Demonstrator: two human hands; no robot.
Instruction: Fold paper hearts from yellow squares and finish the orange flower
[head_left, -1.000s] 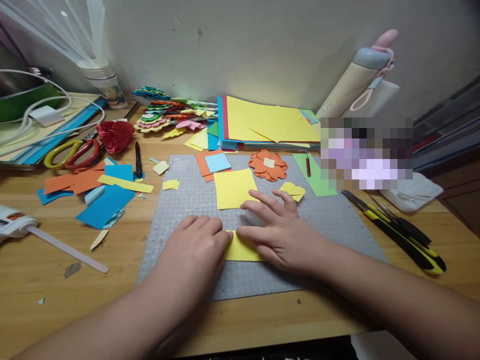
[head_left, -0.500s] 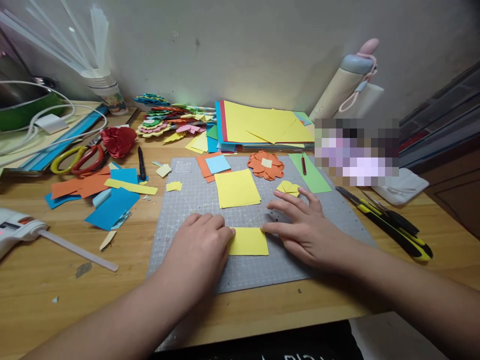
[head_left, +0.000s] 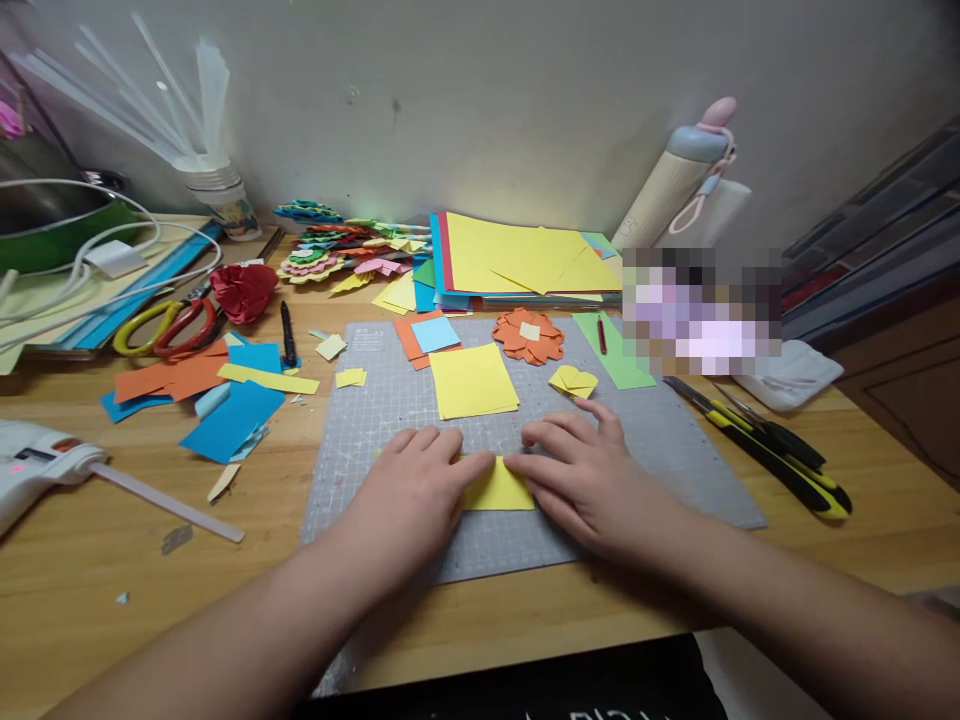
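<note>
A folded yellow paper (head_left: 498, 487) lies on the grey cutting mat (head_left: 637, 480), its straight far edge between my hands. My left hand (head_left: 420, 480) holds down the left part of the paper, fingers bent and close together, the index finger pressing near the middle of the far edge. From the other side, my right hand (head_left: 585, 475) touches that edge with its index fingertip; its other fingers are spread and partly stretched. Just beyond lies a stack of yellow squares (head_left: 474, 382). A small yellow folded piece (head_left: 574, 381) sits past my right fingers. My left hand covers part of the paper.
An orange paper flower (head_left: 528, 336) and a green strip (head_left: 615, 355) lie at the mat's back. Utility knife (head_left: 780, 465) on the right; glue gun (head_left: 45, 460), scissors (head_left: 176, 320) and scraps (head_left: 232, 420) on the left. Coloured sheets (head_left: 525, 255) lie by the wall.
My right index finger has slid left along the paper's far edge. My left index finger has stretched right, so the two fingertips are nearly together. The view has shifted slightly.
</note>
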